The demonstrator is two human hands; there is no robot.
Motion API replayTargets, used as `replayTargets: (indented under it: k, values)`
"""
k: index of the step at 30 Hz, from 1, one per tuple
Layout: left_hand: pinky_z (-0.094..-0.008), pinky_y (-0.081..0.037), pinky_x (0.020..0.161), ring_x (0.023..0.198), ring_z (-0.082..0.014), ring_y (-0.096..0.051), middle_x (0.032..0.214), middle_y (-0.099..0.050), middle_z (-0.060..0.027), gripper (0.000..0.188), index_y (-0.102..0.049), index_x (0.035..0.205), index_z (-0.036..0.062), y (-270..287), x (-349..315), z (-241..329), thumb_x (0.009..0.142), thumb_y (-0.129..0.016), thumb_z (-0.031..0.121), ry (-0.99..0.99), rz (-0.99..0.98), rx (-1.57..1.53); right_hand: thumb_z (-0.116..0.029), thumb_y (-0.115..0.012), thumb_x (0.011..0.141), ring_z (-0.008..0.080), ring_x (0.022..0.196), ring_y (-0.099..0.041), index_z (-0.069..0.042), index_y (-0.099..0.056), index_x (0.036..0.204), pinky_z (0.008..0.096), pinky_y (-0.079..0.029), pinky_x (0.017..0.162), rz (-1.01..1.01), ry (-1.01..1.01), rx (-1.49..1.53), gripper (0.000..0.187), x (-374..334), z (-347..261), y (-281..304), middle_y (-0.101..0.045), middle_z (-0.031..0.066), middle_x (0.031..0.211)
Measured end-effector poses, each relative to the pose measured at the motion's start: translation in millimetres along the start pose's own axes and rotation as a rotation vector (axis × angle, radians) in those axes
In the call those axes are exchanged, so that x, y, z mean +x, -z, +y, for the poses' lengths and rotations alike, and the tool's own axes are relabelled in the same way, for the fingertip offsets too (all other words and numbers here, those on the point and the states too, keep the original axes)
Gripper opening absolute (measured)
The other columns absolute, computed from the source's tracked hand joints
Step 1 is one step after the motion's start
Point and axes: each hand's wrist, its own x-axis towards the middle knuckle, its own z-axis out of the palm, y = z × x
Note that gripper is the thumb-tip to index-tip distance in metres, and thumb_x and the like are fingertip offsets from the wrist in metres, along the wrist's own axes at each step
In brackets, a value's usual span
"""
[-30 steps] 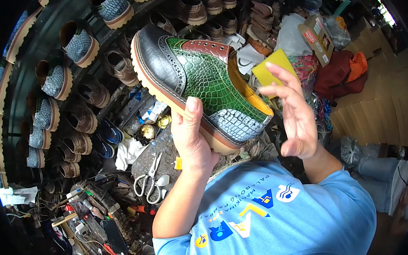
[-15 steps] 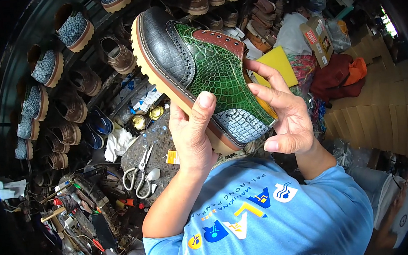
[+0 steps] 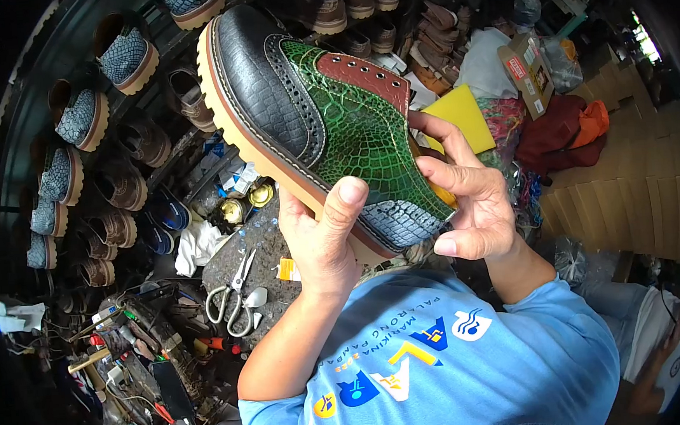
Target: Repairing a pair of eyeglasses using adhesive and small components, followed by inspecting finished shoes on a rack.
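Note:
A multi-coloured leather shoe (image 3: 350, 126) is held up tilted in front of me, its toe pointing to the upper left. It has a black embossed toe, green scaly sides, a brown eyelet strip without laces, a blue-grey heel and a tan ridged sole. My left hand (image 3: 322, 233) grips the sole near the heel, thumb on the side. The fingers of my right hand (image 3: 471, 193) are at the shoe's opening and heel edge, some reaching inside, with the thumb just off the heel. The sole's underside is hidden.
Racks at the left hold several blue-grey shoes (image 3: 77, 112) and brown shoes (image 3: 120, 183). Scissors (image 3: 236, 293) lie on a dark work block (image 3: 268, 252) below the shoe. Tools clutter the lower left. A yellow sheet (image 3: 463, 119) and cardboard (image 3: 627, 203) are at the right, with another person's arm (image 3: 660, 349) lower down.
Both hands have brought the shoe slightly to the left, its toe shifting left and upward. The grip looks the same.

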Motion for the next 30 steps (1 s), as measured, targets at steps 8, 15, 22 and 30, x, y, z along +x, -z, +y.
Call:
replayTargets:
  k: [8,15,22,30]
  values:
    - [-0.0363,-0.050,0.100,0.113,-0.0218,-0.063,0.126,-0.062,-0.0114,0.069,-0.048,0.136,0.0003,2,-1,0,0.084,-0.085,0.027,-0.002,-0.001,-0.035,-0.032,-0.083,0.070,0.0397,0.147,-0.032,-0.005,-0.066,0.134,0.0502,-0.021,0.121,0.022,-0.049,0.031,0.072,0,-5,-5,-0.031,0.0277,0.155]
    - [-0.0392,-0.051,0.101,0.115,-0.0239,-0.063,0.129,-0.062,-0.0129,0.074,-0.047,0.140,0.0002,9,3,-7,0.088,-0.078,0.042,0.019,-0.067,-0.178,-0.024,-0.090,0.067,0.0374,0.146,-0.033,-0.007,-0.049,0.135,0.0494,-0.022,0.120,0.238,0.104,-0.085,0.081,-18,16,-9,-0.031,0.0264,0.154]
    - [-0.0477,-0.046,0.112,0.133,-0.0331,-0.053,0.147,-0.053,-0.0162,0.118,-0.040,0.152,0.0028,26,16,-11,0.074,-0.053,0.090,0.074,-0.235,-0.234,0.001,-0.090,0.073,0.0550,0.144,-0.032,-0.017,-0.044,0.124,0.0552,-0.035,0.115,0.079,0.230,-0.219,0.071,-20,5,-46,-0.020,0.0389,0.153]
    - [-0.0656,-0.036,0.112,0.135,-0.0316,-0.051,0.143,-0.054,-0.0095,0.070,-0.044,0.150,0.0169,26,28,-36,0.098,-0.049,0.063,0.214,-0.379,-0.439,-0.011,-0.080,0.081,0.0509,0.139,-0.042,-0.021,-0.070,0.117,0.0562,-0.031,0.116,0.213,0.357,-0.580,0.039,-9,-2,-75,-0.039,0.0306,0.150]
